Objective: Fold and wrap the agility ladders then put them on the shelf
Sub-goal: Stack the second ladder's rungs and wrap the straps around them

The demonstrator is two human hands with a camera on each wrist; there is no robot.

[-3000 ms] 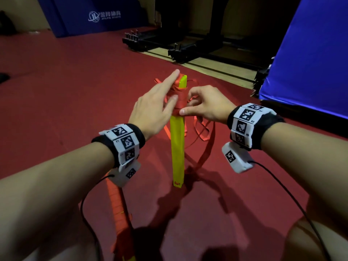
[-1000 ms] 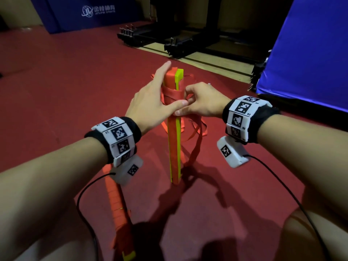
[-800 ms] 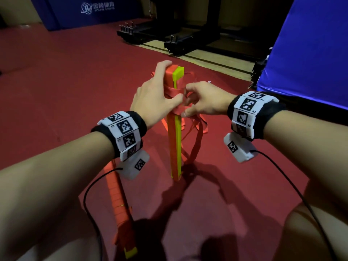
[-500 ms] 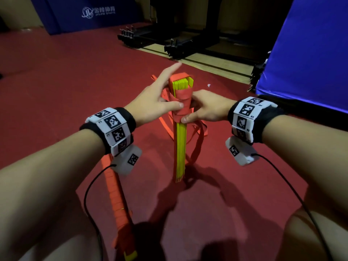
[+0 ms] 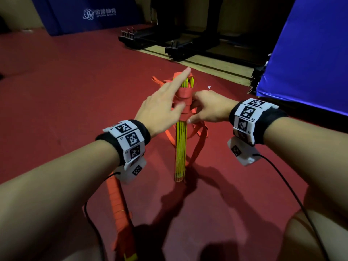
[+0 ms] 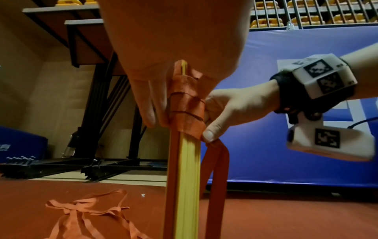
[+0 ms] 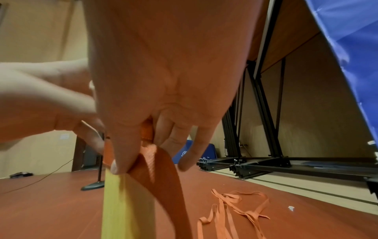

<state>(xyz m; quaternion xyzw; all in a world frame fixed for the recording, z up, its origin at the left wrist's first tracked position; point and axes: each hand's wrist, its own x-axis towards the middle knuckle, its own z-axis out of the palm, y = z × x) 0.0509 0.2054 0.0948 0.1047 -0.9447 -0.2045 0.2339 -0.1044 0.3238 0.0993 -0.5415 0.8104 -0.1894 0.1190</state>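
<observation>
A bundle of yellow ladder rungs [image 5: 180, 147] stands upright on the red floor, with an orange strap [image 5: 183, 95] wound in several turns around its top. My left hand [image 5: 165, 102] holds the wrapped top between thumb and fingers, index finger stretched up to the tip. My right hand [image 5: 207, 108] pinches the strap against the bundle's right side, thumb at the lowest turn. The left wrist view shows the turns [image 6: 186, 103], the rungs [image 6: 187, 177] and the free strap [image 6: 216, 169] hanging from the right hand [image 6: 231, 111]. A second ladder [image 5: 118, 204], fully wrapped in orange, lies at lower left.
Loose orange strap loops [image 7: 235, 208] lie on the floor behind the bundle. A blue padded mat [image 5: 310, 53] stands at the right, and black metal frame feet [image 5: 169, 40] sit on a wooden strip beyond. A dark stand base [image 7: 92, 186] is on the floor further off.
The bundle has turned about its long axis, so the thin rung edges now face me. More strap turns cover the top. My left index finger has straightened up to the tip.
</observation>
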